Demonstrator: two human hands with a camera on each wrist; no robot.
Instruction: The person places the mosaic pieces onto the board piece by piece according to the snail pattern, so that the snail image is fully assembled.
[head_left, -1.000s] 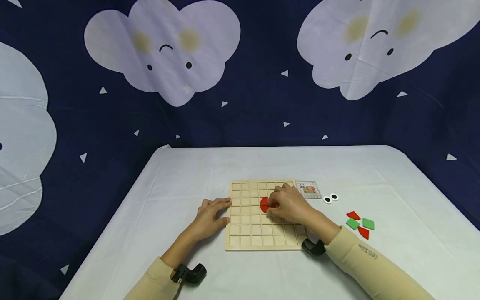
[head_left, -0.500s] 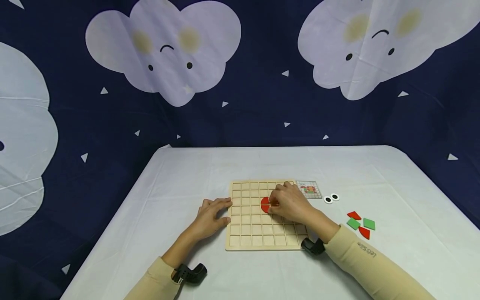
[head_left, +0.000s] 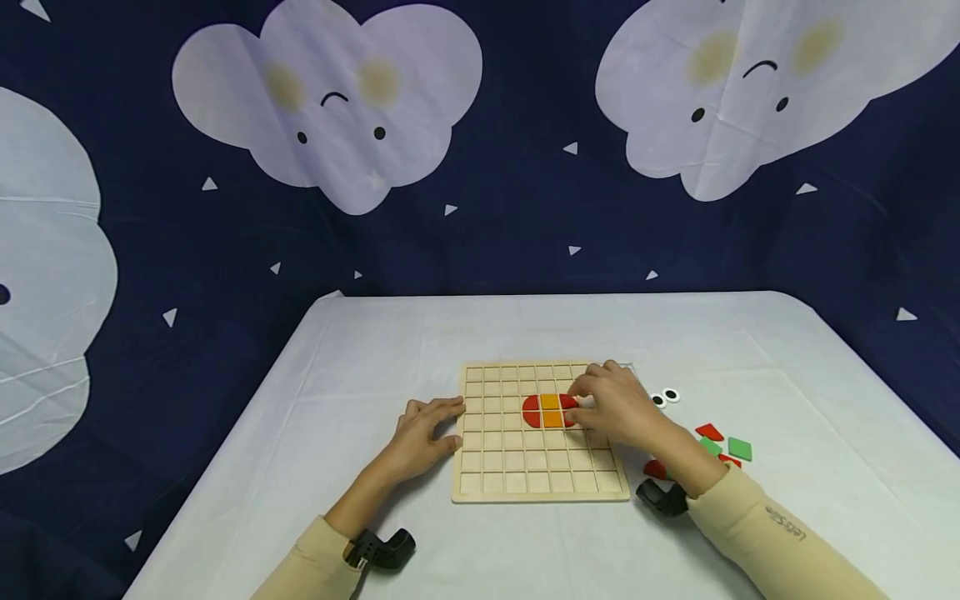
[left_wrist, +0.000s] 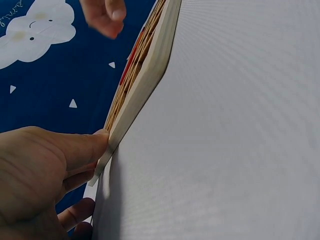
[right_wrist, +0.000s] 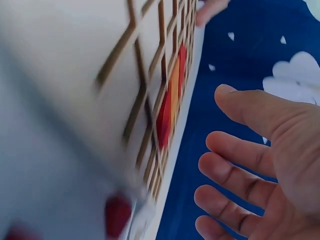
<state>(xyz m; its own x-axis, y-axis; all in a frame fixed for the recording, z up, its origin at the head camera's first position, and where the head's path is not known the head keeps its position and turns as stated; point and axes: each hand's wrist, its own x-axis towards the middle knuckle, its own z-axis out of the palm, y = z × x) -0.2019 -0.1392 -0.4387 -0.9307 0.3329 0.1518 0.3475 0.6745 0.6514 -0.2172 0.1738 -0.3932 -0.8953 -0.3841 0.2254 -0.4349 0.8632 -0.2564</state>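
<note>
A wooden grid board (head_left: pixel 510 458) lies on the table, with red pieces (head_left: pixel 531 411) and orange pieces (head_left: pixel 551 410) set together in its cells. My left hand (head_left: pixel 420 437) rests against the board's left edge; in the left wrist view its thumb (left_wrist: pixel 85 149) touches the rim. Above the right side of the board is my right hand (head_left: pixel 618 404), beside the red and orange group. In the right wrist view the right hand (right_wrist: pixel 270 160) has loosely bent, spread fingers and holds nothing.
To the right lie two eye discs (head_left: pixel 671 395), green pieces (head_left: pixel 739 449) and loose red pieces (head_left: pixel 708 432). Another red piece (head_left: pixel 656 469) sits by the right wrist. The right hand mostly covers a small picture card (head_left: pixel 628 365).
My right hand has moved right, away from the red and orange group, uncovering orange pieces and red ones on its right side. The left hand stays at the board's edge.
</note>
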